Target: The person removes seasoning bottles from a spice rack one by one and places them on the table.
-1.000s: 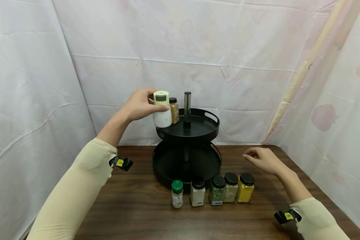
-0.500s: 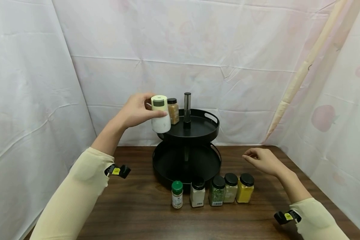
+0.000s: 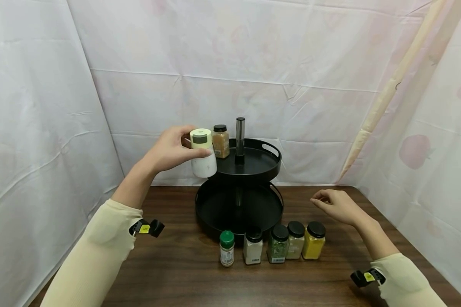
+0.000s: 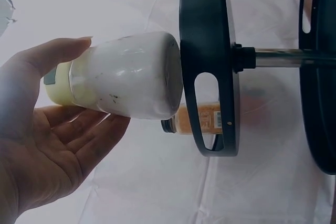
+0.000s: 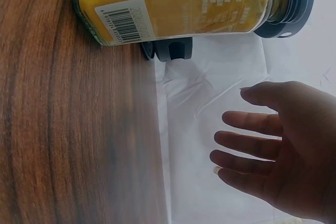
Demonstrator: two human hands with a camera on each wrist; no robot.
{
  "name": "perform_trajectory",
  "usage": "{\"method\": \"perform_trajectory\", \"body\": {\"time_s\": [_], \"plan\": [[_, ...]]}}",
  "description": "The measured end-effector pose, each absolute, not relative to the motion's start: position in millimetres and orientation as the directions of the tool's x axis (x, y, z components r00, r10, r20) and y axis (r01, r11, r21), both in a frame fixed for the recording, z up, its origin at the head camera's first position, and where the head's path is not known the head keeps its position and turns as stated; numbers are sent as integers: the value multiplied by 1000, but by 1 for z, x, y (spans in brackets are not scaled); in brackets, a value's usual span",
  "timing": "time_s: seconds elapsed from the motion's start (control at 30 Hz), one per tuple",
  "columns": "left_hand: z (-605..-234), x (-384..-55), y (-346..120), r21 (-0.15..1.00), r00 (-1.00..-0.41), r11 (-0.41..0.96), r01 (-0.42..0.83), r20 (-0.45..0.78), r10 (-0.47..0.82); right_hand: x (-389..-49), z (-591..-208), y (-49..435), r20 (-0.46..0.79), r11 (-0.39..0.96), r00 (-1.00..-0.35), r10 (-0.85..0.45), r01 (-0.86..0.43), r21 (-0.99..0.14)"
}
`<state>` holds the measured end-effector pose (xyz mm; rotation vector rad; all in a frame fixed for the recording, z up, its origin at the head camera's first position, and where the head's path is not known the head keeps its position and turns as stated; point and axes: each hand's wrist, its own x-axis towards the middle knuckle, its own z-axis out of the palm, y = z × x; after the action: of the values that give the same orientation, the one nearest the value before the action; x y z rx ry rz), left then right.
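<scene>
My left hand (image 3: 169, 150) grips a white jar (image 3: 204, 167) with a pale yellow-green cap and a small grey panel, thumb on one side and fingers on the other. The jar is upright in the head view, at the left front edge of the upper black tray (image 3: 249, 167). In the left wrist view, the white jar (image 4: 131, 77) has its base right by the tray's outer wall. A black-lidded jar of tan spice (image 3: 220, 145) stands on that tray, just behind. Over the table's right side, my right hand (image 3: 339, 206) hangs with loosely bent fingers, holding nothing, near a yellow spice jar (image 3: 313, 245).
A lower black tray (image 3: 201, 217) sits under the upper one, joined by a central metal post (image 3: 240, 136). Before it stand a green-capped bottle (image 3: 227, 251), a jar of pale powder (image 3: 253, 250), a green herb jar (image 3: 278, 248) and another black-lidded jar (image 3: 295, 244).
My left hand has carried the white jar down and to the left, from over the upper tray to its left front edge. The right hand stays in place.
</scene>
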<state>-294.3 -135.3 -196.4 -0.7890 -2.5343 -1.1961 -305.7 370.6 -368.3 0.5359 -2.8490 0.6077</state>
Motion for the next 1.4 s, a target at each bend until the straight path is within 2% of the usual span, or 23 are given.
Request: {"method": "perform_trajectory", "body": {"time_s": [0.2,0.73,1.4], "plan": [[-199,-288,-140,620,-813,527,581,425,398,-306,-368,372,244,853,-919,-309,-381,-357],[-216,-273,-141,587,-824,579,566,414,386,-305,-369,374,235,851,-922,-309,-378,-365],[-256,-263,-148,623,-838,561,545,392,380,-304,-370,374,235,850,-920,-314,-383,-362]]}}
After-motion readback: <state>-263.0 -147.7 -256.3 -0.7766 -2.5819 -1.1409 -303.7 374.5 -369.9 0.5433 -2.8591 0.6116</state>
